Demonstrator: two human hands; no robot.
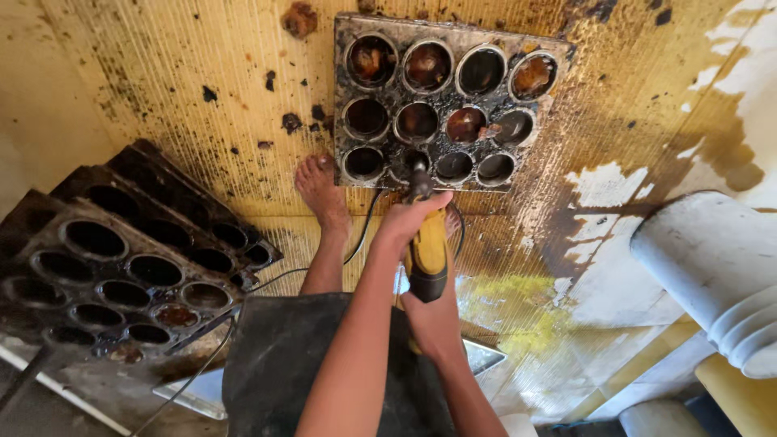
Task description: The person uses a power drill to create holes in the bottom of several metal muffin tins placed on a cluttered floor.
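A yellow power tool [426, 251] is grasped by both hands: the left hand [414, 217] is clenched around its front end, the right hand [433, 320] is wrapped around its rear body from below. Just ahead of the left hand's knuckles, the tool's dark tip is set against the near row of a blackened baking tray [441, 101] of round cups, lying flat on the stained yellow floor [162, 81]. Left of the grip, a bare foot [320, 190] is planted near the tray's corner. Farther left, a stack of similar trays [129, 267] is seen. Well to the right, a white pillar base [720, 275] stands.
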